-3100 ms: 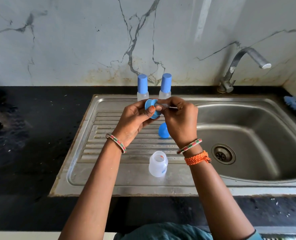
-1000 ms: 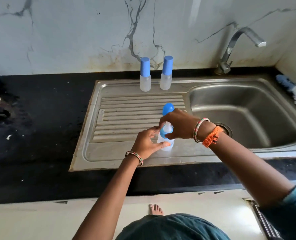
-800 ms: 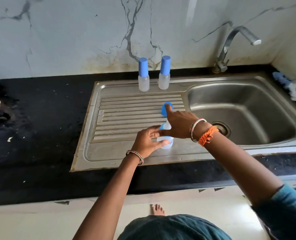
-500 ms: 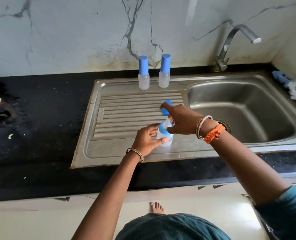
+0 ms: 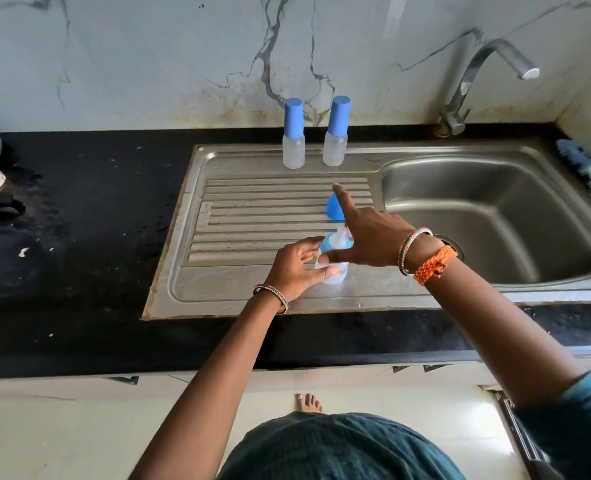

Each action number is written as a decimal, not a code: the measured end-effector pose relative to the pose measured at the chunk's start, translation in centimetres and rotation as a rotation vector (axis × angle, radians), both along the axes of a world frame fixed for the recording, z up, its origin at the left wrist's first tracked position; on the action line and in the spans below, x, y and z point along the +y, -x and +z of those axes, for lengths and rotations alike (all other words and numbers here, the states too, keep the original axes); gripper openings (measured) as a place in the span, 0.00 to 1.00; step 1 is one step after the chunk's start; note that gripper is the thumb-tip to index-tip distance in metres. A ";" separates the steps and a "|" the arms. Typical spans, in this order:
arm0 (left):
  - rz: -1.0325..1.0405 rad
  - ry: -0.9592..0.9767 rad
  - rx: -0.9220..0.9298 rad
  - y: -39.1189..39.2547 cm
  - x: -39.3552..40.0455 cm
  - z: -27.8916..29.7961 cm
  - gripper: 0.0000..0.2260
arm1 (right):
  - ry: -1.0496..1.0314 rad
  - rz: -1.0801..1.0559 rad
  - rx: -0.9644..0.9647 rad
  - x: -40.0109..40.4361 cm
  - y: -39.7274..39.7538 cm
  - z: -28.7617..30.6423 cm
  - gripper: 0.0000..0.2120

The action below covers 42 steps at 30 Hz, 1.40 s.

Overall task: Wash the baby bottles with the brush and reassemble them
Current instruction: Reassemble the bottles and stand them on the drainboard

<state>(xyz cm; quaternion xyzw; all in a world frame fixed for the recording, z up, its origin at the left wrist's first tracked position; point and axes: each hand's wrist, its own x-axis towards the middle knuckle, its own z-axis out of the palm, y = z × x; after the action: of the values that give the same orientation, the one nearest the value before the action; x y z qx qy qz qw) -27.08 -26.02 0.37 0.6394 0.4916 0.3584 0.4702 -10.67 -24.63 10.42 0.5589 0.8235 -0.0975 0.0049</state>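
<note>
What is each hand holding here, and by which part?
Left hand grips the small translucent baby bottle round its body; right hand pinches its blue collar.

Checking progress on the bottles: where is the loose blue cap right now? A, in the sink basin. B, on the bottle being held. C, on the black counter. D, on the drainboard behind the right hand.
D: the cap stands on the ribbed drainboard, just beyond the right hand, while the bottle held by the left hand shows a bare nipple.
</note>
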 end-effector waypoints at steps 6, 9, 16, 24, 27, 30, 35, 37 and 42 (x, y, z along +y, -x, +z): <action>0.009 -0.023 0.006 0.0 -0.1 0.4 0.24 | 0.039 0.034 0.140 0.2 -0.1 -0.3 0.48; 0.008 -0.018 -0.014 -0.1 -0.2 0.6 0.24 | -0.012 -0.008 0.061 0.0 -0.2 -0.4 0.52; 0.021 -0.064 0.029 -0.2 -0.2 0.5 0.24 | 0.060 -0.022 0.225 -0.4 -0.3 -1.3 0.25; -0.035 -0.011 0.025 -0.2 0.2 0.7 0.19 | 0.114 0.038 0.398 -1.0 -0.4 -1.7 0.29; -0.017 0.019 -0.018 -0.9 -0.2 0.5 0.20 | 0.080 -0.041 0.464 -0.5 -0.8 -2.3 0.22; 0.061 -0.004 -0.010 -1.1 -0.2 -0.3 0.19 | -0.125 -0.246 0.545 -2.1 0.4 -3.6 0.15; 0.328 -0.041 0.042 -3.6 -2.0 -0.2 0.15 | -0.276 -0.546 0.468 -3.9 3.3 -5.1 0.13; 0.483 -0.037 0.020 -5.1 -3.0 0.1 0.08 | -0.262 -0.605 0.414 -4.7 4.2 -5.0 0.16; 0.591 -0.045 0.059 -5.9 -2.9 0.7 0.11 | -0.144 -0.611 0.575 -3.5 1.9 -3.4 0.14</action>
<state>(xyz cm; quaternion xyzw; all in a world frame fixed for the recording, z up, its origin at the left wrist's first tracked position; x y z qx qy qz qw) -21.20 -28.90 1.05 0.4892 0.6617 0.4717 0.3166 -12.53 -28.11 7.04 0.7263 0.5924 -0.1885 -0.2932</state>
